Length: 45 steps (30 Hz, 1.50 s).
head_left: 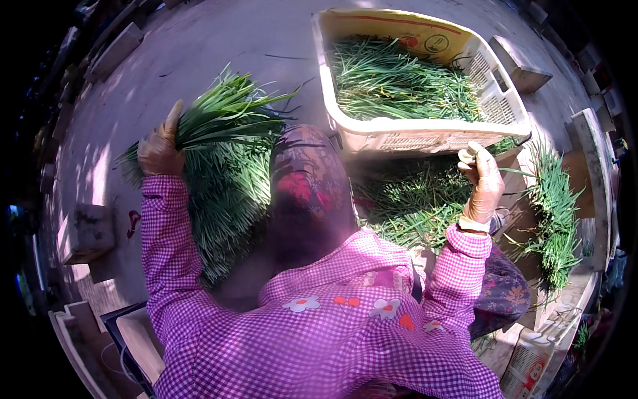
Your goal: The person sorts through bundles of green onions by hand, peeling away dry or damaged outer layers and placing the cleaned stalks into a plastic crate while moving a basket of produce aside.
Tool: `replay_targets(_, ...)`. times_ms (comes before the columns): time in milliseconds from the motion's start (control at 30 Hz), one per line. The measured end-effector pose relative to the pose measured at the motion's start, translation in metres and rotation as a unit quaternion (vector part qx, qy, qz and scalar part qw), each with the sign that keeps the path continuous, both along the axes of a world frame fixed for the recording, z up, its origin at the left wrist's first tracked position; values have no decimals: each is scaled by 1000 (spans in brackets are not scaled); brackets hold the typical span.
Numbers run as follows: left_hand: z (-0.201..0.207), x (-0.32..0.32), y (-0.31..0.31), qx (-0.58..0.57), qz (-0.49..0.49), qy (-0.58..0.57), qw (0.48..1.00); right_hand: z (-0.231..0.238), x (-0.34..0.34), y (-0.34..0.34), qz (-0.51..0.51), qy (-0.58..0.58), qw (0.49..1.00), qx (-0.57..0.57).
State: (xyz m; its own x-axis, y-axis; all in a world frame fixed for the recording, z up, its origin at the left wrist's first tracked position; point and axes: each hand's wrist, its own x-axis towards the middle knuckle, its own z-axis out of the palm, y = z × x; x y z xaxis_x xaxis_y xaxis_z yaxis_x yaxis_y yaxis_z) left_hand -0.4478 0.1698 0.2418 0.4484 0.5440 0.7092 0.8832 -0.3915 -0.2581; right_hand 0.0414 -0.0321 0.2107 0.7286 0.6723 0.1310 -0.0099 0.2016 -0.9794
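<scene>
Left hand (pixel 161 149) is up at about 10 o'clock, closed around a thick bunch of long green stalks (pixel 226 114), thumb sticking up on the near end. The leafy tips fan out toward 3 o'clock from the grip. Looks like thin gloves on both hands, btw.

Directly below that bunch, around 9 o'clock, there's a big pile of the same greens (pixel 226 193) lying just beside the person's patterned knee (pixel 311 176).

Right hand (pixel 480 178) is over at 3 o'clock, fingers curled in toward the thumb, just by the near right corner of the crate. Can't tell if it's pinching a strand or nothing at all.

The cream plastic crate (pixel 425 128) sits at 1 o'clock with a layer of greens (pixel 399 80) inside and a yellow printed panel (pixel 425 38) along its far wall. Below the crate, toward 3 o'clock, there's a loose heap of greens (pixel 425 199), partly shaded. Further out at 3 o'clock is another bundle (pixel 557 219), well apart from the left hand's bunch.

Rest of it: a wooden block (pixel 522 65) at 2 o'clock, 1 more block (pixel 90 233) near 9, and a small red item (pixel 133 223) on the floor (pixel 219 40) beside that 2nd block.
</scene>
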Motion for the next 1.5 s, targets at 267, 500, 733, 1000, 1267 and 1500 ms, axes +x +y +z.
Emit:
replay_targets(267, -73, -158, -14, -121, 182, -369, 903, -25, -24, 72, -67, -265, 961, -48)
replay_targets(500, -113, -217, -16, -236, 113, -585, 768, -48, -21, 103, 32, -259, 955, -144)
replay_targets(733, -92, -149, 34, -483, 253, 198, 815, -55, -16, 110, 55, -225, 964, -133)
replay_targets(1000, -183, -183, 141, -442, 272, 431, 738, -72, -25, 111, 6, -296, 947, -121)
replay_targets(1267, -241, -183, 139, -640, 466, 68, 607, -76, -38, 111, -44, -588, 787, -179)
replay_targets(1500, -264, -177, 103, -589, 412, 64, 692, -78, -40, 114, -54, -582, 793, -171)
